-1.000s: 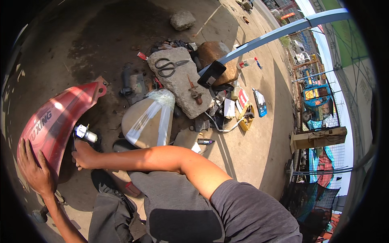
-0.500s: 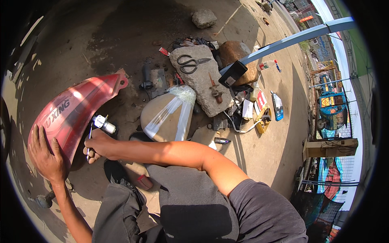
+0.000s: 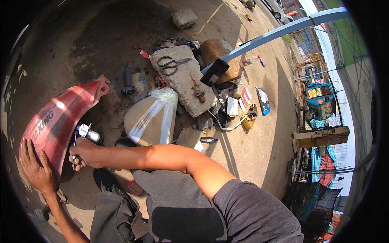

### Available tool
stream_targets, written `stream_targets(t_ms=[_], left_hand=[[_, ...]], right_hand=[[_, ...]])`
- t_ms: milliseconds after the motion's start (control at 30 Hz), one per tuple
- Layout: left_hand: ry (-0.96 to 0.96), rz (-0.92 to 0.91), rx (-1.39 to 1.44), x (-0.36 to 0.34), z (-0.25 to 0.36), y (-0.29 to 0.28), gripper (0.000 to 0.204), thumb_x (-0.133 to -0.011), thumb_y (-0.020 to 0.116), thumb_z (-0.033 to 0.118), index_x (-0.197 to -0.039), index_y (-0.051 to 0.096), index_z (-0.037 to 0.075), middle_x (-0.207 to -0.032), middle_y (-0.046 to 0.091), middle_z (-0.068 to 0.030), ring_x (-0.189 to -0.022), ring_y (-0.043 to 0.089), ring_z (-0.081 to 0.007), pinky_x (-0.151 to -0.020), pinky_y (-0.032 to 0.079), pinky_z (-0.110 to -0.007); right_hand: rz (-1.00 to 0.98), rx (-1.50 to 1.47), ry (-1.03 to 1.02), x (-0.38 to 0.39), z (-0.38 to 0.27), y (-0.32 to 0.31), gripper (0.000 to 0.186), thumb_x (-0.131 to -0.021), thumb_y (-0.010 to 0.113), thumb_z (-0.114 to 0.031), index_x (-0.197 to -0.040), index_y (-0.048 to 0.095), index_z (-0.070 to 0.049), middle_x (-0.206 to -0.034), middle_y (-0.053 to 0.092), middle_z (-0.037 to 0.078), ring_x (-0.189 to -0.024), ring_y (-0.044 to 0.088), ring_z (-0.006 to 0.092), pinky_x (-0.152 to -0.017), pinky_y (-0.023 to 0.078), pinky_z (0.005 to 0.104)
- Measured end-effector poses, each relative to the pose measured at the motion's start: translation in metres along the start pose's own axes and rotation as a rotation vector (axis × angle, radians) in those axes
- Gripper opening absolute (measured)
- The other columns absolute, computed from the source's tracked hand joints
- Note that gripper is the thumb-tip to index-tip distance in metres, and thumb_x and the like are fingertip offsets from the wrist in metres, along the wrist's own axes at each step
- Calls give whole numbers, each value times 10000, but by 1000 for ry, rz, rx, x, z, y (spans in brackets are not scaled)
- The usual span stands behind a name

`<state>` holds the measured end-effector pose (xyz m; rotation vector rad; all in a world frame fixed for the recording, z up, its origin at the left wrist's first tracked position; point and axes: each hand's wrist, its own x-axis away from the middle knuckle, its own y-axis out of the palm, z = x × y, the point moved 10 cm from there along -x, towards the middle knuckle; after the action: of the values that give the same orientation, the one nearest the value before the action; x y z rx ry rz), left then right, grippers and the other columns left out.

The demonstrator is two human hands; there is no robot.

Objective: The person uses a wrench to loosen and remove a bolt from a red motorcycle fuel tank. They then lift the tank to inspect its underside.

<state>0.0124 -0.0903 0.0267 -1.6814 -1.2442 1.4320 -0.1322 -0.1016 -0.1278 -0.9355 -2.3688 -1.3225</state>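
A red motorcycle fuel tank point(image 3: 60, 107) with dark lettering stands on the ground at the left. My left hand point(image 3: 37, 166) lies against its near side, fingers stretched out and holding nothing. From the tank's lower right edge sticks out a silver fuel valve point(image 3: 90, 133) with a pale round cup. Just below this valve my right hand point(image 3: 82, 153) is closed round a thin metal wrench point(image 3: 74, 142). The wrench's upper end is beside the valve, but whether it sits on a nut I cannot tell.
A rough stone slab point(image 3: 182, 77) carries black-handled scissors point(image 3: 172, 65) and a rusty tool point(image 3: 197, 89). In front is a taped, cushion-like seat point(image 3: 156, 121). A phone point(image 3: 214, 73) hangs by a blue pole point(image 3: 279, 34). Boxes and a yellow tray point(image 3: 250, 117) lie further right.
The whole view has shifted, so everything appears further left. My left hand stays on the tank and my right hand keeps its grip on the wrench beside the valve.
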Motion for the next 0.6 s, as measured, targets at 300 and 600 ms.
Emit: stream_targets(t_ms=[300, 600], left_hand=[[-23, 2, 9, -4, 2, -11, 465, -966, 507, 276, -1379, 517, 62, -1457, 474, -106, -1339, 430, -306, -1120, 292, -435], [-37, -22, 0, -2, 1, -8, 471, -993, 467, 298, -1413, 481, 87, -1467, 456, -116, -1365, 401, -301, -1146, 260, -444]], right_hand=[[92, 13, -62, -4, 0, -1, 174, -894, 491, -78, -794, 540, 56, -716, 598, 135, -522, 611, 230, -447, 524, 320], [238, 313, -238, -14, 3, -16, 170, -935, 469, -53, -891, 444, 108, -760, 586, 172, -558, 620, 240, -502, 592, 377]])
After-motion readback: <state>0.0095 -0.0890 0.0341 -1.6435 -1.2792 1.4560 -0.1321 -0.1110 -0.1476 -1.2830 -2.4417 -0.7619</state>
